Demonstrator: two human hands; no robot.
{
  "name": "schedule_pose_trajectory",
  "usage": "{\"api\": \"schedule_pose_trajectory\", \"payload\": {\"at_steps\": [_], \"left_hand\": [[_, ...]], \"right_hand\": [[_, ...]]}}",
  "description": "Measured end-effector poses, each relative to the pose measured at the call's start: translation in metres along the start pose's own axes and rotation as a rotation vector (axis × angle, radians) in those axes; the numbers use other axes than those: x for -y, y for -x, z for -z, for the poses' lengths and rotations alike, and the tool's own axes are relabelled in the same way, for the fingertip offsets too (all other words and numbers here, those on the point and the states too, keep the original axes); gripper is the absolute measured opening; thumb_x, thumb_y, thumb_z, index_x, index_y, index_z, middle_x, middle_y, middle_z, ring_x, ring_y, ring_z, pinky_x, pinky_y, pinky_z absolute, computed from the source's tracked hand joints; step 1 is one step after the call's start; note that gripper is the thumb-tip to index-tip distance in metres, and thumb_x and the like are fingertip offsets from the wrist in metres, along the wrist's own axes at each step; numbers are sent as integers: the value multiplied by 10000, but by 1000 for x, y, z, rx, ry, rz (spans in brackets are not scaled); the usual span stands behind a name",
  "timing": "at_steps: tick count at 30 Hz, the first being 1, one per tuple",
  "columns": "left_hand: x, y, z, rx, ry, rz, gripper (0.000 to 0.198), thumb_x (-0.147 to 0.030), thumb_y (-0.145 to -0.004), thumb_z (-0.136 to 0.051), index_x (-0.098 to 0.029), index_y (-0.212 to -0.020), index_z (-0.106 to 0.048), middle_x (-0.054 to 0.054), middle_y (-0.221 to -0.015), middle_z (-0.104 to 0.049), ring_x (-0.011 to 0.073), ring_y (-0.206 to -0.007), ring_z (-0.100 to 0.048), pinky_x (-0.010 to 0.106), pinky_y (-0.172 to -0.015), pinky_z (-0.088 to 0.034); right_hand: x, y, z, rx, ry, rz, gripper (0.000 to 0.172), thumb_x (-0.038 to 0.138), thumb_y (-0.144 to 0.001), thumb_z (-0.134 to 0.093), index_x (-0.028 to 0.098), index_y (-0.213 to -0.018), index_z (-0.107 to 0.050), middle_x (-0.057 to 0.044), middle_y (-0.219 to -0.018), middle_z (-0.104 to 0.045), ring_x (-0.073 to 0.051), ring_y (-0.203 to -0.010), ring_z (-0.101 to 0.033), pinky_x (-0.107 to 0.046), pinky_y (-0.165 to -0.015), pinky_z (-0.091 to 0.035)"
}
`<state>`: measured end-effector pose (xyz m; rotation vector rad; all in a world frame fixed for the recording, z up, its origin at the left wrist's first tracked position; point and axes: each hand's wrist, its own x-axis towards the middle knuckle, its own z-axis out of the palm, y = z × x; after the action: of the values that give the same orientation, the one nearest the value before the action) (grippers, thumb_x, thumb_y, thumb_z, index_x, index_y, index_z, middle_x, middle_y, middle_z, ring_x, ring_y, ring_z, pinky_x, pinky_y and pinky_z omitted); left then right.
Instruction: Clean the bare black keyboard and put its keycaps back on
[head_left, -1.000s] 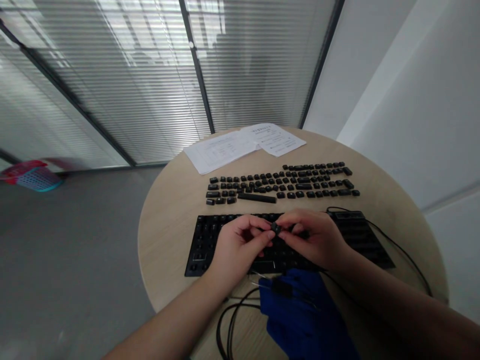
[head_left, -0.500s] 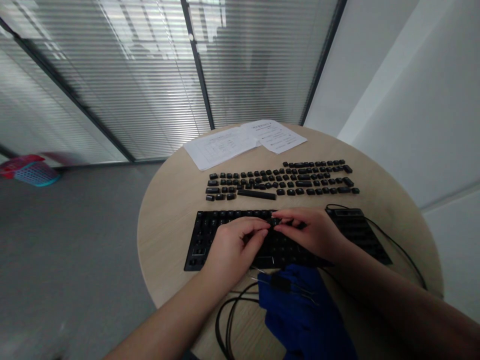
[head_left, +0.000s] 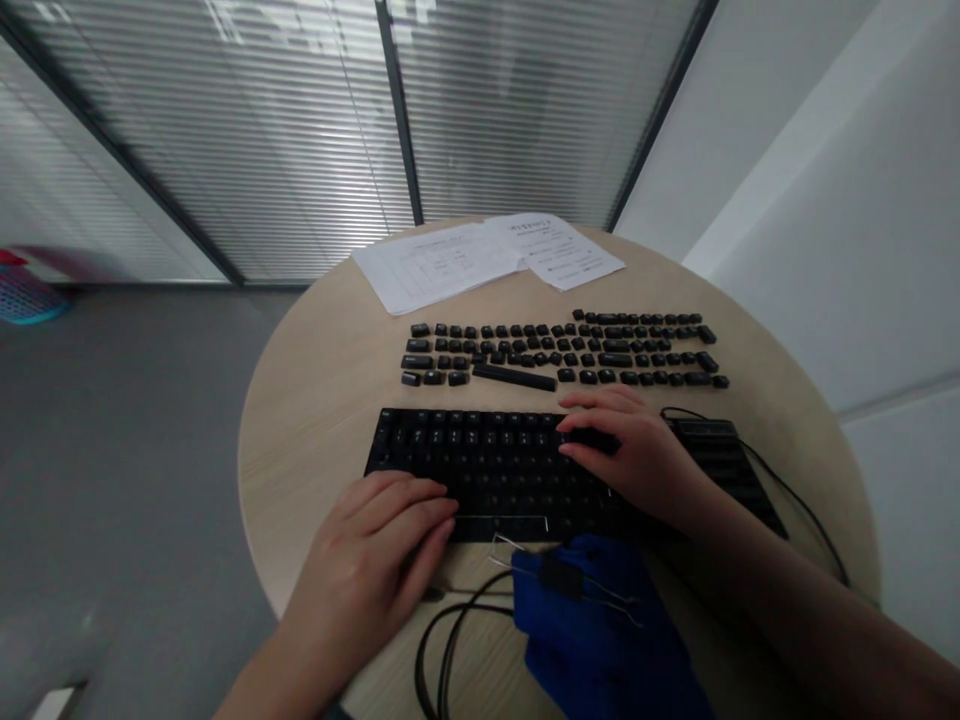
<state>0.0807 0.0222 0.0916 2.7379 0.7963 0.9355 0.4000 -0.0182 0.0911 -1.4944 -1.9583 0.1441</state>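
Observation:
A black keyboard (head_left: 480, 470) lies on the round table in front of me, with keycaps on its back row and bare switch positions over much of the rest. My left hand (head_left: 375, 550) rests at its front left edge, fingers stretched out side by side and holding nothing visible. Over the keyboard's back right part is my right hand (head_left: 637, 450), thumb and fingers parted beside the upper key rows. Nothing shows in its grip. Behind the keyboard, loose black keycaps (head_left: 525, 345) stand in rows, with a long space bar (head_left: 514, 377) among them.
Printed papers (head_left: 450, 265) lie at the far side of the wooden table (head_left: 292, 400). Near me is a blue cloth (head_left: 600, 640) with a wire keycap puller (head_left: 562, 575) on it. A black cable (head_left: 442, 630) loops beside it. A basket (head_left: 26, 290) stands on the floor.
My left hand has left the middle of the keyboard for its front left edge. My right hand has drawn slightly right, and its fingers have spread. The view has shifted a little.

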Motion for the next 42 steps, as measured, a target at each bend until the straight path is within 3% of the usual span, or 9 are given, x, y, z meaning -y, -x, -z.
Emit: {"api": "schedule_pose_trajectory", "payload": {"at_steps": [6,22,35,42], "left_hand": [[3,-1,-2,36,27,33,169,-217,-969,-596,-238,-1015,-757,25,-1038,-785,186,-967,-706,335,-866,-602],[9,1,-6,65,10,16,155,-234,-977,-602,-242,-1013,-752,22,-1050,-767,179,-947,-692,320,-841,-583],[9,2,-6,74,11,31,160,-240,-972,-607,-251,-1028,-757,25,-1062,-772,187,-958,-701,337,-858,-591],[7,0,-6,56,16,24,153,-233,-974,-603,-244,-1012,-751,23,-1045,-769,184,-947,-694,334,-861,-578]], "right_hand": [[0,0,-1,54,21,-56,117,190,-863,-779,251,-963,-772,-81,-1230,-748,-310,-1184,-658,-556,-1037,-519],[-1,-2,4,97,37,-67,160,204,-878,-779,262,-1026,-789,-77,-1225,-762,-297,-1158,-686,-552,-1038,-541],[2,-3,2,104,25,-39,167,155,-832,-809,241,-972,-779,-63,-1135,-777,-287,-1075,-682,-508,-973,-545],[7,-3,0,73,-4,-137,93,170,-823,-809,245,-876,-796,-58,-1103,-779,-276,-1055,-678,-492,-956,-540]]}}
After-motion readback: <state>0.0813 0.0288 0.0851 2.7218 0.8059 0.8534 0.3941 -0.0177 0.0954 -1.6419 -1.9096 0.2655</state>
